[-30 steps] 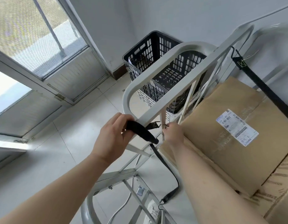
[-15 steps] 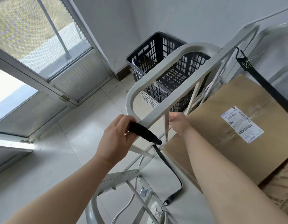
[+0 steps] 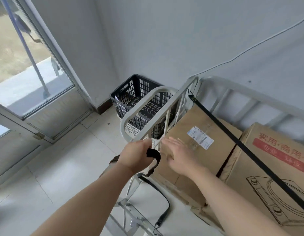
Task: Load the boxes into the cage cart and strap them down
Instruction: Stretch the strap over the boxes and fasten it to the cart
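My left hand [image 3: 136, 155] grips the end of a loose black strap [image 3: 154, 184] beside the grey rail of the cage cart [image 3: 144, 132]; the strap loops down to the cart's lower frame. My right hand [image 3: 180, 154] hovers open, fingers spread, over the near corner of a plain cardboard box [image 3: 195, 123] with a white label [image 3: 200, 137]. A second box [image 3: 274, 167] with red printing sits to its right in the cart. Another black strap [image 3: 236, 142] runs taut from the cart's far post diagonally across both boxes.
A black plastic crate [image 3: 134, 92] stacked on a white crate [image 3: 132, 130] stands on the floor behind the cart rail, near the wall corner. A glass door [image 3: 33, 86] is at the left. Pale tiled floor [image 3: 62, 167] lies to the left of the cart.
The view has tilted up and back. My right hand has left the cart rail and opened over the box. My left hand still holds the strap, now bunched closer to the rail.
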A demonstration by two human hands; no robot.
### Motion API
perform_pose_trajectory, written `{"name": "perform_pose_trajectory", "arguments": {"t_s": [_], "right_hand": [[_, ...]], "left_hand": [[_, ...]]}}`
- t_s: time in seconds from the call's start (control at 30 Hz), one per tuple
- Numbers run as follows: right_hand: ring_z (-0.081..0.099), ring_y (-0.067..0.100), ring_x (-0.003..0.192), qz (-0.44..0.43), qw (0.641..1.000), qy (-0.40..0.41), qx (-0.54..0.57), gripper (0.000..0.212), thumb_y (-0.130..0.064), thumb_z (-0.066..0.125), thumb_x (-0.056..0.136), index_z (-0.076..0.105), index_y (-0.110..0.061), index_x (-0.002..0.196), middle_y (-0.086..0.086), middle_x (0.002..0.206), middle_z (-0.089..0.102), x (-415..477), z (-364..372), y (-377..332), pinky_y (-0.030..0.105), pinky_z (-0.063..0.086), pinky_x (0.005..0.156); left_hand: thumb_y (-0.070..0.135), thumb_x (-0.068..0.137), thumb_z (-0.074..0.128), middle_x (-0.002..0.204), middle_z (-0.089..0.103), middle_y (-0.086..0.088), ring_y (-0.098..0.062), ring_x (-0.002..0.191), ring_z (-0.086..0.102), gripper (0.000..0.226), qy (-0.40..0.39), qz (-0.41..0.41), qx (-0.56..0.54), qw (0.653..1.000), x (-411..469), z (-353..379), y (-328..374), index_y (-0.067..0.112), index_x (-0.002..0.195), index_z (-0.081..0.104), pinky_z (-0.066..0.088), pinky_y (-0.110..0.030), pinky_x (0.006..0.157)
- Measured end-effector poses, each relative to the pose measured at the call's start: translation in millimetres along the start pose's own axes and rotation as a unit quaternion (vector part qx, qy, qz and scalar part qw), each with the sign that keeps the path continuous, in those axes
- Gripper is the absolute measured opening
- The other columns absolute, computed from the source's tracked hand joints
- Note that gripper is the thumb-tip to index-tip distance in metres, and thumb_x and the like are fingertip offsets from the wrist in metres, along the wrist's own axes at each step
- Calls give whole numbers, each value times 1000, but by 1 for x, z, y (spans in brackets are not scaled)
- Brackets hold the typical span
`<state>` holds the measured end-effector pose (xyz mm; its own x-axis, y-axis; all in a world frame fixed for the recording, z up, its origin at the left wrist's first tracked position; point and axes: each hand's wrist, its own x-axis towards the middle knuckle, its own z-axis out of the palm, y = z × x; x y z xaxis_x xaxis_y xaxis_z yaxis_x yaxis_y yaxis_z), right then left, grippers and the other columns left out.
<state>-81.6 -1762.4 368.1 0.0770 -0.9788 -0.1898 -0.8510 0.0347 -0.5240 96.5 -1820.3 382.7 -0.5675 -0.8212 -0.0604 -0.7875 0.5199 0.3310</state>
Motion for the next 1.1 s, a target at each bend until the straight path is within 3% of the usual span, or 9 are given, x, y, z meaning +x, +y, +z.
{"name": "perform_pose_trajectory", "arguments": {"t_s": [0.13,0.23,0.37,0.47,0.67,0.8,0.87,0.97,1.1], "right_hand": [[33,11,136,68,989,11,130,60,-21,59,87,38,-25,144,-9,145,41,-52,-39,-29,23,22,109],[57,15,112,115,972,58,197,28,-28,66,87,59,-24,114,-6,116,62,-78,-61,-31,31,45,92],[58,17,77,140,974,81,158,18,-38,61,88,55,-22,93,0,88,61,-130,-108,-15,32,44,68],[57,11,71,145,977,95,122,16,-41,64,84,59,-27,90,-5,81,61,-175,-150,4,30,42,67],[63,11,78,158,983,77,46,11,-29,69,81,64,-32,90,-9,83,66,-266,-198,51,32,51,74],[62,13,78,151,986,64,27,9,-27,70,80,65,-30,86,-7,81,65,-314,-205,78,34,50,75],[61,9,77,148,987,58,18,8,-28,71,80,66,-32,85,-10,81,66,-335,-207,92,29,50,71],[61,6,75,153,987,45,14,8,-28,71,79,67,-33,85,-12,81,67,-361,-207,110,26,48,69],[62,5,81,158,987,16,4,12,-30,71,80,68,-36,90,-14,86,68,-380,-203,123,29,51,78]], "left_hand": [[26,78,56,63,55,1,-26,63,55,16,-6,-2,-43,999,2,-31,50,17,72,44,47,-33,52],[22,78,62,61,52,4,-19,58,51,20,5,11,-106,994,3,-54,89,19,68,45,34,-27,46],[16,82,60,71,55,3,-20,68,53,14,25,31,-89,995,-7,-71,122,20,75,49,45,-30,55],[23,89,58,95,53,-1,-22,91,49,7,62,9,27,998,-16,-69,132,17,90,60,49,-34,76],[33,98,42,71,64,-3,-22,58,65,30,-19,-109,-19,994,-50,-47,199,13,86,62,59,-37,59],[18,101,39,71,69,-18,-26,48,66,26,-60,-200,-260,943,-79,-28,249,-1,98,56,58,-38,48],[12,102,33,80,68,-21,-30,55,67,22,-44,-231,-413,880,-91,-17,271,7,111,52,55,-34,46],[0,95,34,80,62,-13,-27,73,64,31,21,-252,-520,816,-98,-2,290,1,117,56,59,-38,69],[9,90,42,74,57,-7,-23,74,59,17,87,-299,-570,760,-104,12,307,2,86,57,53,-42,89]]}}
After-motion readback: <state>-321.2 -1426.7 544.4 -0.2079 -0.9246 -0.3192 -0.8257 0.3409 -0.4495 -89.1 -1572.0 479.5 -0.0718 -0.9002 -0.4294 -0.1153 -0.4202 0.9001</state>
